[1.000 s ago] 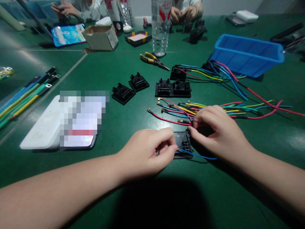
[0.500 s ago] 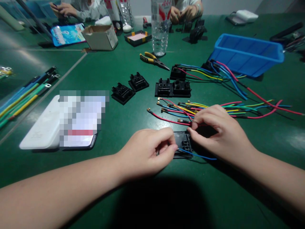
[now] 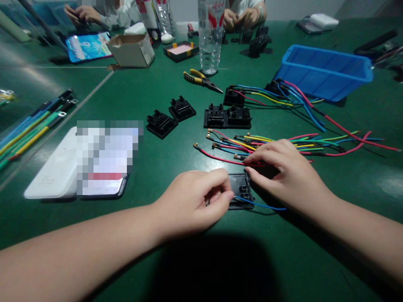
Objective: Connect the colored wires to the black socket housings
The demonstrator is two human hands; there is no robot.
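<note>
A flat black plastic connector block [image 3: 241, 189] lies on the green table between my hands, with a blue wire [image 3: 264, 205] running out of its near side to the right. My left hand [image 3: 195, 200] is curled, its fingertips pinching the block's left edge. My right hand [image 3: 285, 170] rests just right of the block, fingers pinched on a red wire [image 3: 220, 159] from the loose bundle of coloured wires [image 3: 283, 142] behind it.
Several more black connector blocks [image 3: 227, 116] sit further back, two with wires fitted [image 3: 234, 96]. Yellow-handled pliers [image 3: 201, 79], a water bottle [image 3: 209, 37], a blue bin [image 3: 324, 71], a phone on a white case [image 3: 59, 167], and cables [image 3: 31, 130] at left. Other people's hands [image 3: 242, 16] work at the far edge.
My right hand's fingers have stretched slightly forward and left over the red wire. The left hand and the block have stayed in place.
</note>
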